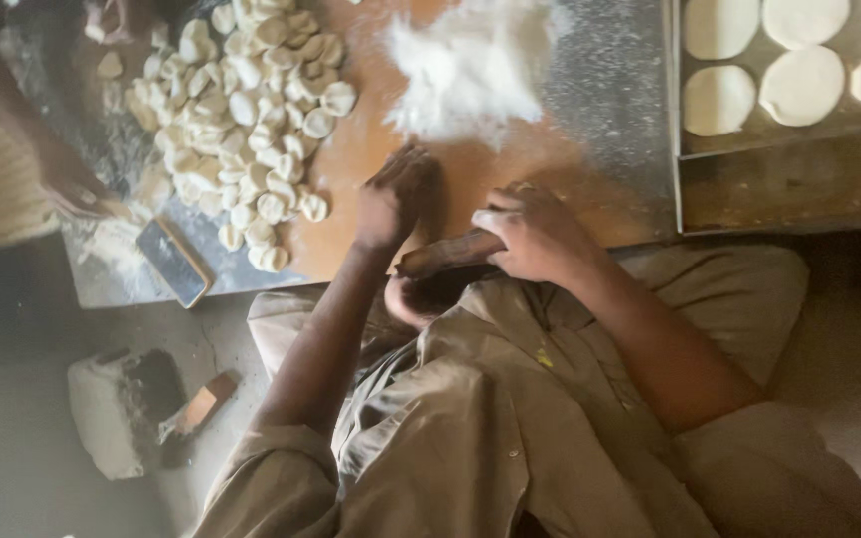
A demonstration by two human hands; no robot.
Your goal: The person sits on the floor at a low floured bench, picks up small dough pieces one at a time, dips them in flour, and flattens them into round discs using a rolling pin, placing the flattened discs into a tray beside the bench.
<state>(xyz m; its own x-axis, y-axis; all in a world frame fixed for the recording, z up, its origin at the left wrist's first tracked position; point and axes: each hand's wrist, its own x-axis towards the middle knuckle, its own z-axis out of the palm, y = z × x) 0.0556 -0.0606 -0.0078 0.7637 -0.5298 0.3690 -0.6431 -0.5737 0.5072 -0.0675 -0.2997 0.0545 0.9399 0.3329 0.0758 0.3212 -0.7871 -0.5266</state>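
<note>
Two hands work at the near edge of the bench (590, 110), which is dusted grey-white at its sides and bare brown wood in the middle. Right hand (535, 234) is curled shut around one end of a dark wooden rolling pin (447, 253); the pin's long axis runs roughly left to right, its far end dipping slightly toward the person's lap. Left hand (393, 199) rests just above the pin's left end, fingers together and pressed down flat on the board; whether a dough piece lies under the palm cannot be told, as the hand hides that spot. Right hand is clearly the one carrying the pin; left hand is just beside it, not gripping it. Straight ahead of both hands, well apart, sits a loose heap of flour (470, 65). To the left, a big pile of small cut dough pieces (246, 120) spreads across the board, nearer the left hand than the right. Beside that pile lies a flat rectangular scraper (173, 261) at the bench edge. Far left, another person's hand (72, 184) rests near a ridged strip of dough. At upper right a tray (779, 139) holds rolled flat dough rounds (801, 85).
</note>
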